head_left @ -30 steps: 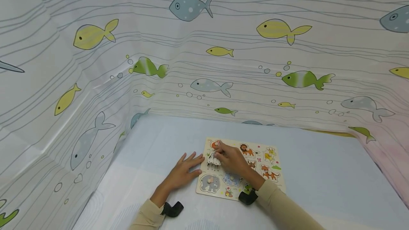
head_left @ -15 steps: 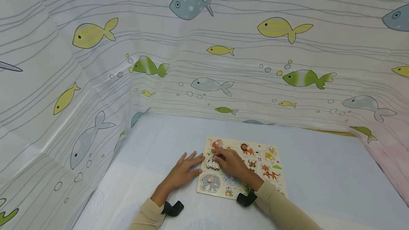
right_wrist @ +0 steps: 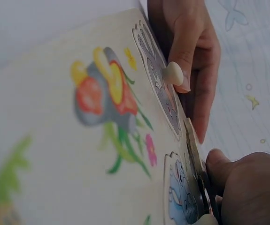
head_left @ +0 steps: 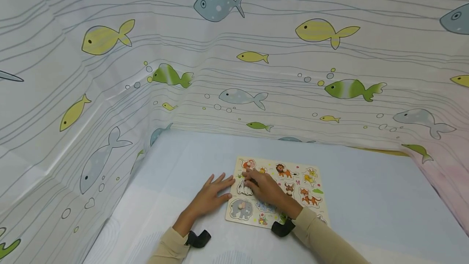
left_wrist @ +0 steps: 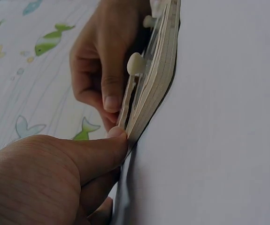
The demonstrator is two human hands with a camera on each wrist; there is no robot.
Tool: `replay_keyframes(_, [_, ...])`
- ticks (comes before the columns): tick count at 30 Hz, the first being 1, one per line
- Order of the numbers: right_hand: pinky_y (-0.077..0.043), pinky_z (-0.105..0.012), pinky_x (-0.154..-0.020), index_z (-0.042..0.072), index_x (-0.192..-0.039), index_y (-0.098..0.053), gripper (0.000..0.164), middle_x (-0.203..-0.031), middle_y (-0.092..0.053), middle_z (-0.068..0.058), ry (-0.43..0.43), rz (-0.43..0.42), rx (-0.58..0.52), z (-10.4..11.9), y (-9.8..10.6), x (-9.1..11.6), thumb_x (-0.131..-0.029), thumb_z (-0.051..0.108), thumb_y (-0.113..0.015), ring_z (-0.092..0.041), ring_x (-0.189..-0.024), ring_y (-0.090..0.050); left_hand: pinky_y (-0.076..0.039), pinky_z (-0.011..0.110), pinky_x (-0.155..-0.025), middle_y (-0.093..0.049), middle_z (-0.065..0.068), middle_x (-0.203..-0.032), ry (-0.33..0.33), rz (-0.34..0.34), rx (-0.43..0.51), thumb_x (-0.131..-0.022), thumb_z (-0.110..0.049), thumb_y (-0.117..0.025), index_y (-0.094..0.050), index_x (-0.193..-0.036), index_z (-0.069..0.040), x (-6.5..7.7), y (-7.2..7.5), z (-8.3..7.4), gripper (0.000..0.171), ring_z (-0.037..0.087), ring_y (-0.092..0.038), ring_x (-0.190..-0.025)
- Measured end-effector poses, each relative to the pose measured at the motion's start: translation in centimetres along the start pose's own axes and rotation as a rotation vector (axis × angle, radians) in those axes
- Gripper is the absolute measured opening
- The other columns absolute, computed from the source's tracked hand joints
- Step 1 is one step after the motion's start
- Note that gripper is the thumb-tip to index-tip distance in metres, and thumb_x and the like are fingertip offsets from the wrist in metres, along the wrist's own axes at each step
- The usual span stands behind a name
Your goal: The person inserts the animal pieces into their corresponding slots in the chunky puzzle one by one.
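A wooden animal puzzle board (head_left: 272, 218) lies on the table. My right hand (head_left: 267, 188) pinches a zebra puzzle piece (head_left: 243, 189) at the board's left side, over its place between the red animal piece and the elephant. In the right wrist view the zebra piece (right_wrist: 194, 145) shows edge-on, standing slightly proud of the board, with the right thumb (right_wrist: 219, 166) beside it. My left hand (head_left: 210, 198) lies with fingers spread, fingertips right at the board's left edge. In the left wrist view the left thumb (left_wrist: 118, 133) touches the board's edge.
The elephant piece (head_left: 242, 210) with its round knob sits in the board, near the zebra. Lion (head_left: 283, 170), fox (head_left: 309, 197) and other animals fill the right side. A fish-printed sheet (head_left: 234, 72) walls in the pale table (head_left: 373, 199) at the back and sides.
The right hand has brought the zebra piece slightly down onto its place, covering the striped print seen below it earlier. The left hand has stayed where it was.
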State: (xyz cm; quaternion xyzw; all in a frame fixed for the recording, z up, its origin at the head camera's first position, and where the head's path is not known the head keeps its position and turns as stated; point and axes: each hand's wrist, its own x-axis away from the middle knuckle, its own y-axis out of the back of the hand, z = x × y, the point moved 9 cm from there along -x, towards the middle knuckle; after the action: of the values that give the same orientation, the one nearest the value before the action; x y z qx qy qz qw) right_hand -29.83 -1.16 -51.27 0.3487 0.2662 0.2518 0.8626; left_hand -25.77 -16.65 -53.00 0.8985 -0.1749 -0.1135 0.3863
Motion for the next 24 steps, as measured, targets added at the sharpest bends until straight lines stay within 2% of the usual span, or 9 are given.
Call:
replay_keyframes(9, [-0.050,-0.046,-0.107,0.010,-0.115,-0.069,0.021,-0.135,-0.065,-0.011,0.013,-0.032,0.032,0.17,-0.03,0.27,-0.097,0.020,-0.066,-0.037,-0.133,-0.054,-0.007,0.055,-0.128,-0.048,0.003,-0.154,-0.002,0.005,0.004,-0.096,-0.025,-0.067,-0.053,-0.145,-0.013,0.17,0.10,-0.26,0.052,0.030,-0.032,-0.151])
replay_keyframes(16, [-0.048,-0.043,-0.109,0.014,-0.097,-0.068,0.005,-0.135,-0.065,-0.010,0.009,-0.019,0.022,0.21,-0.15,0.28,-0.096,0.018,-0.067,-0.032,-0.136,-0.052,-0.007,0.055,-0.128,-0.048,0.002,-0.154,0.003,0.011,0.000,-0.096,-0.025,-0.066,-0.053,-0.145,-0.014,0.26,0.10,-0.43,0.052,0.029,-0.032,-0.151])
replay_keyframes(20, [-0.049,-0.043,-0.108,0.011,-0.100,-0.072,0.008,-0.132,-0.067,-0.011,0.010,-0.035,0.022,0.36,0.03,0.32,-0.094,0.016,-0.070,-0.030,-0.134,-0.054,-0.007,0.055,-0.128,-0.048,0.002,-0.153,-0.003,0.010,-0.003,-0.096,-0.025,-0.066,-0.054,-0.145,-0.013,0.31,0.08,-0.52,0.052,0.030,-0.032,-0.151])
replay_keyframes(24, [-0.049,-0.042,-0.108,0.011,-0.101,-0.075,0.011,-0.132,-0.067,-0.010,-0.029,-0.047,0.013,0.41,0.36,0.33,-0.092,0.016,-0.072,-0.029,-0.133,-0.055,-0.007,0.056,-0.128,-0.048,0.003,-0.153,-0.011,0.011,-0.003,-0.096,-0.024,-0.067,-0.054,-0.145,-0.013,0.29,0.14,-0.69,0.052,0.030,-0.032,-0.151])
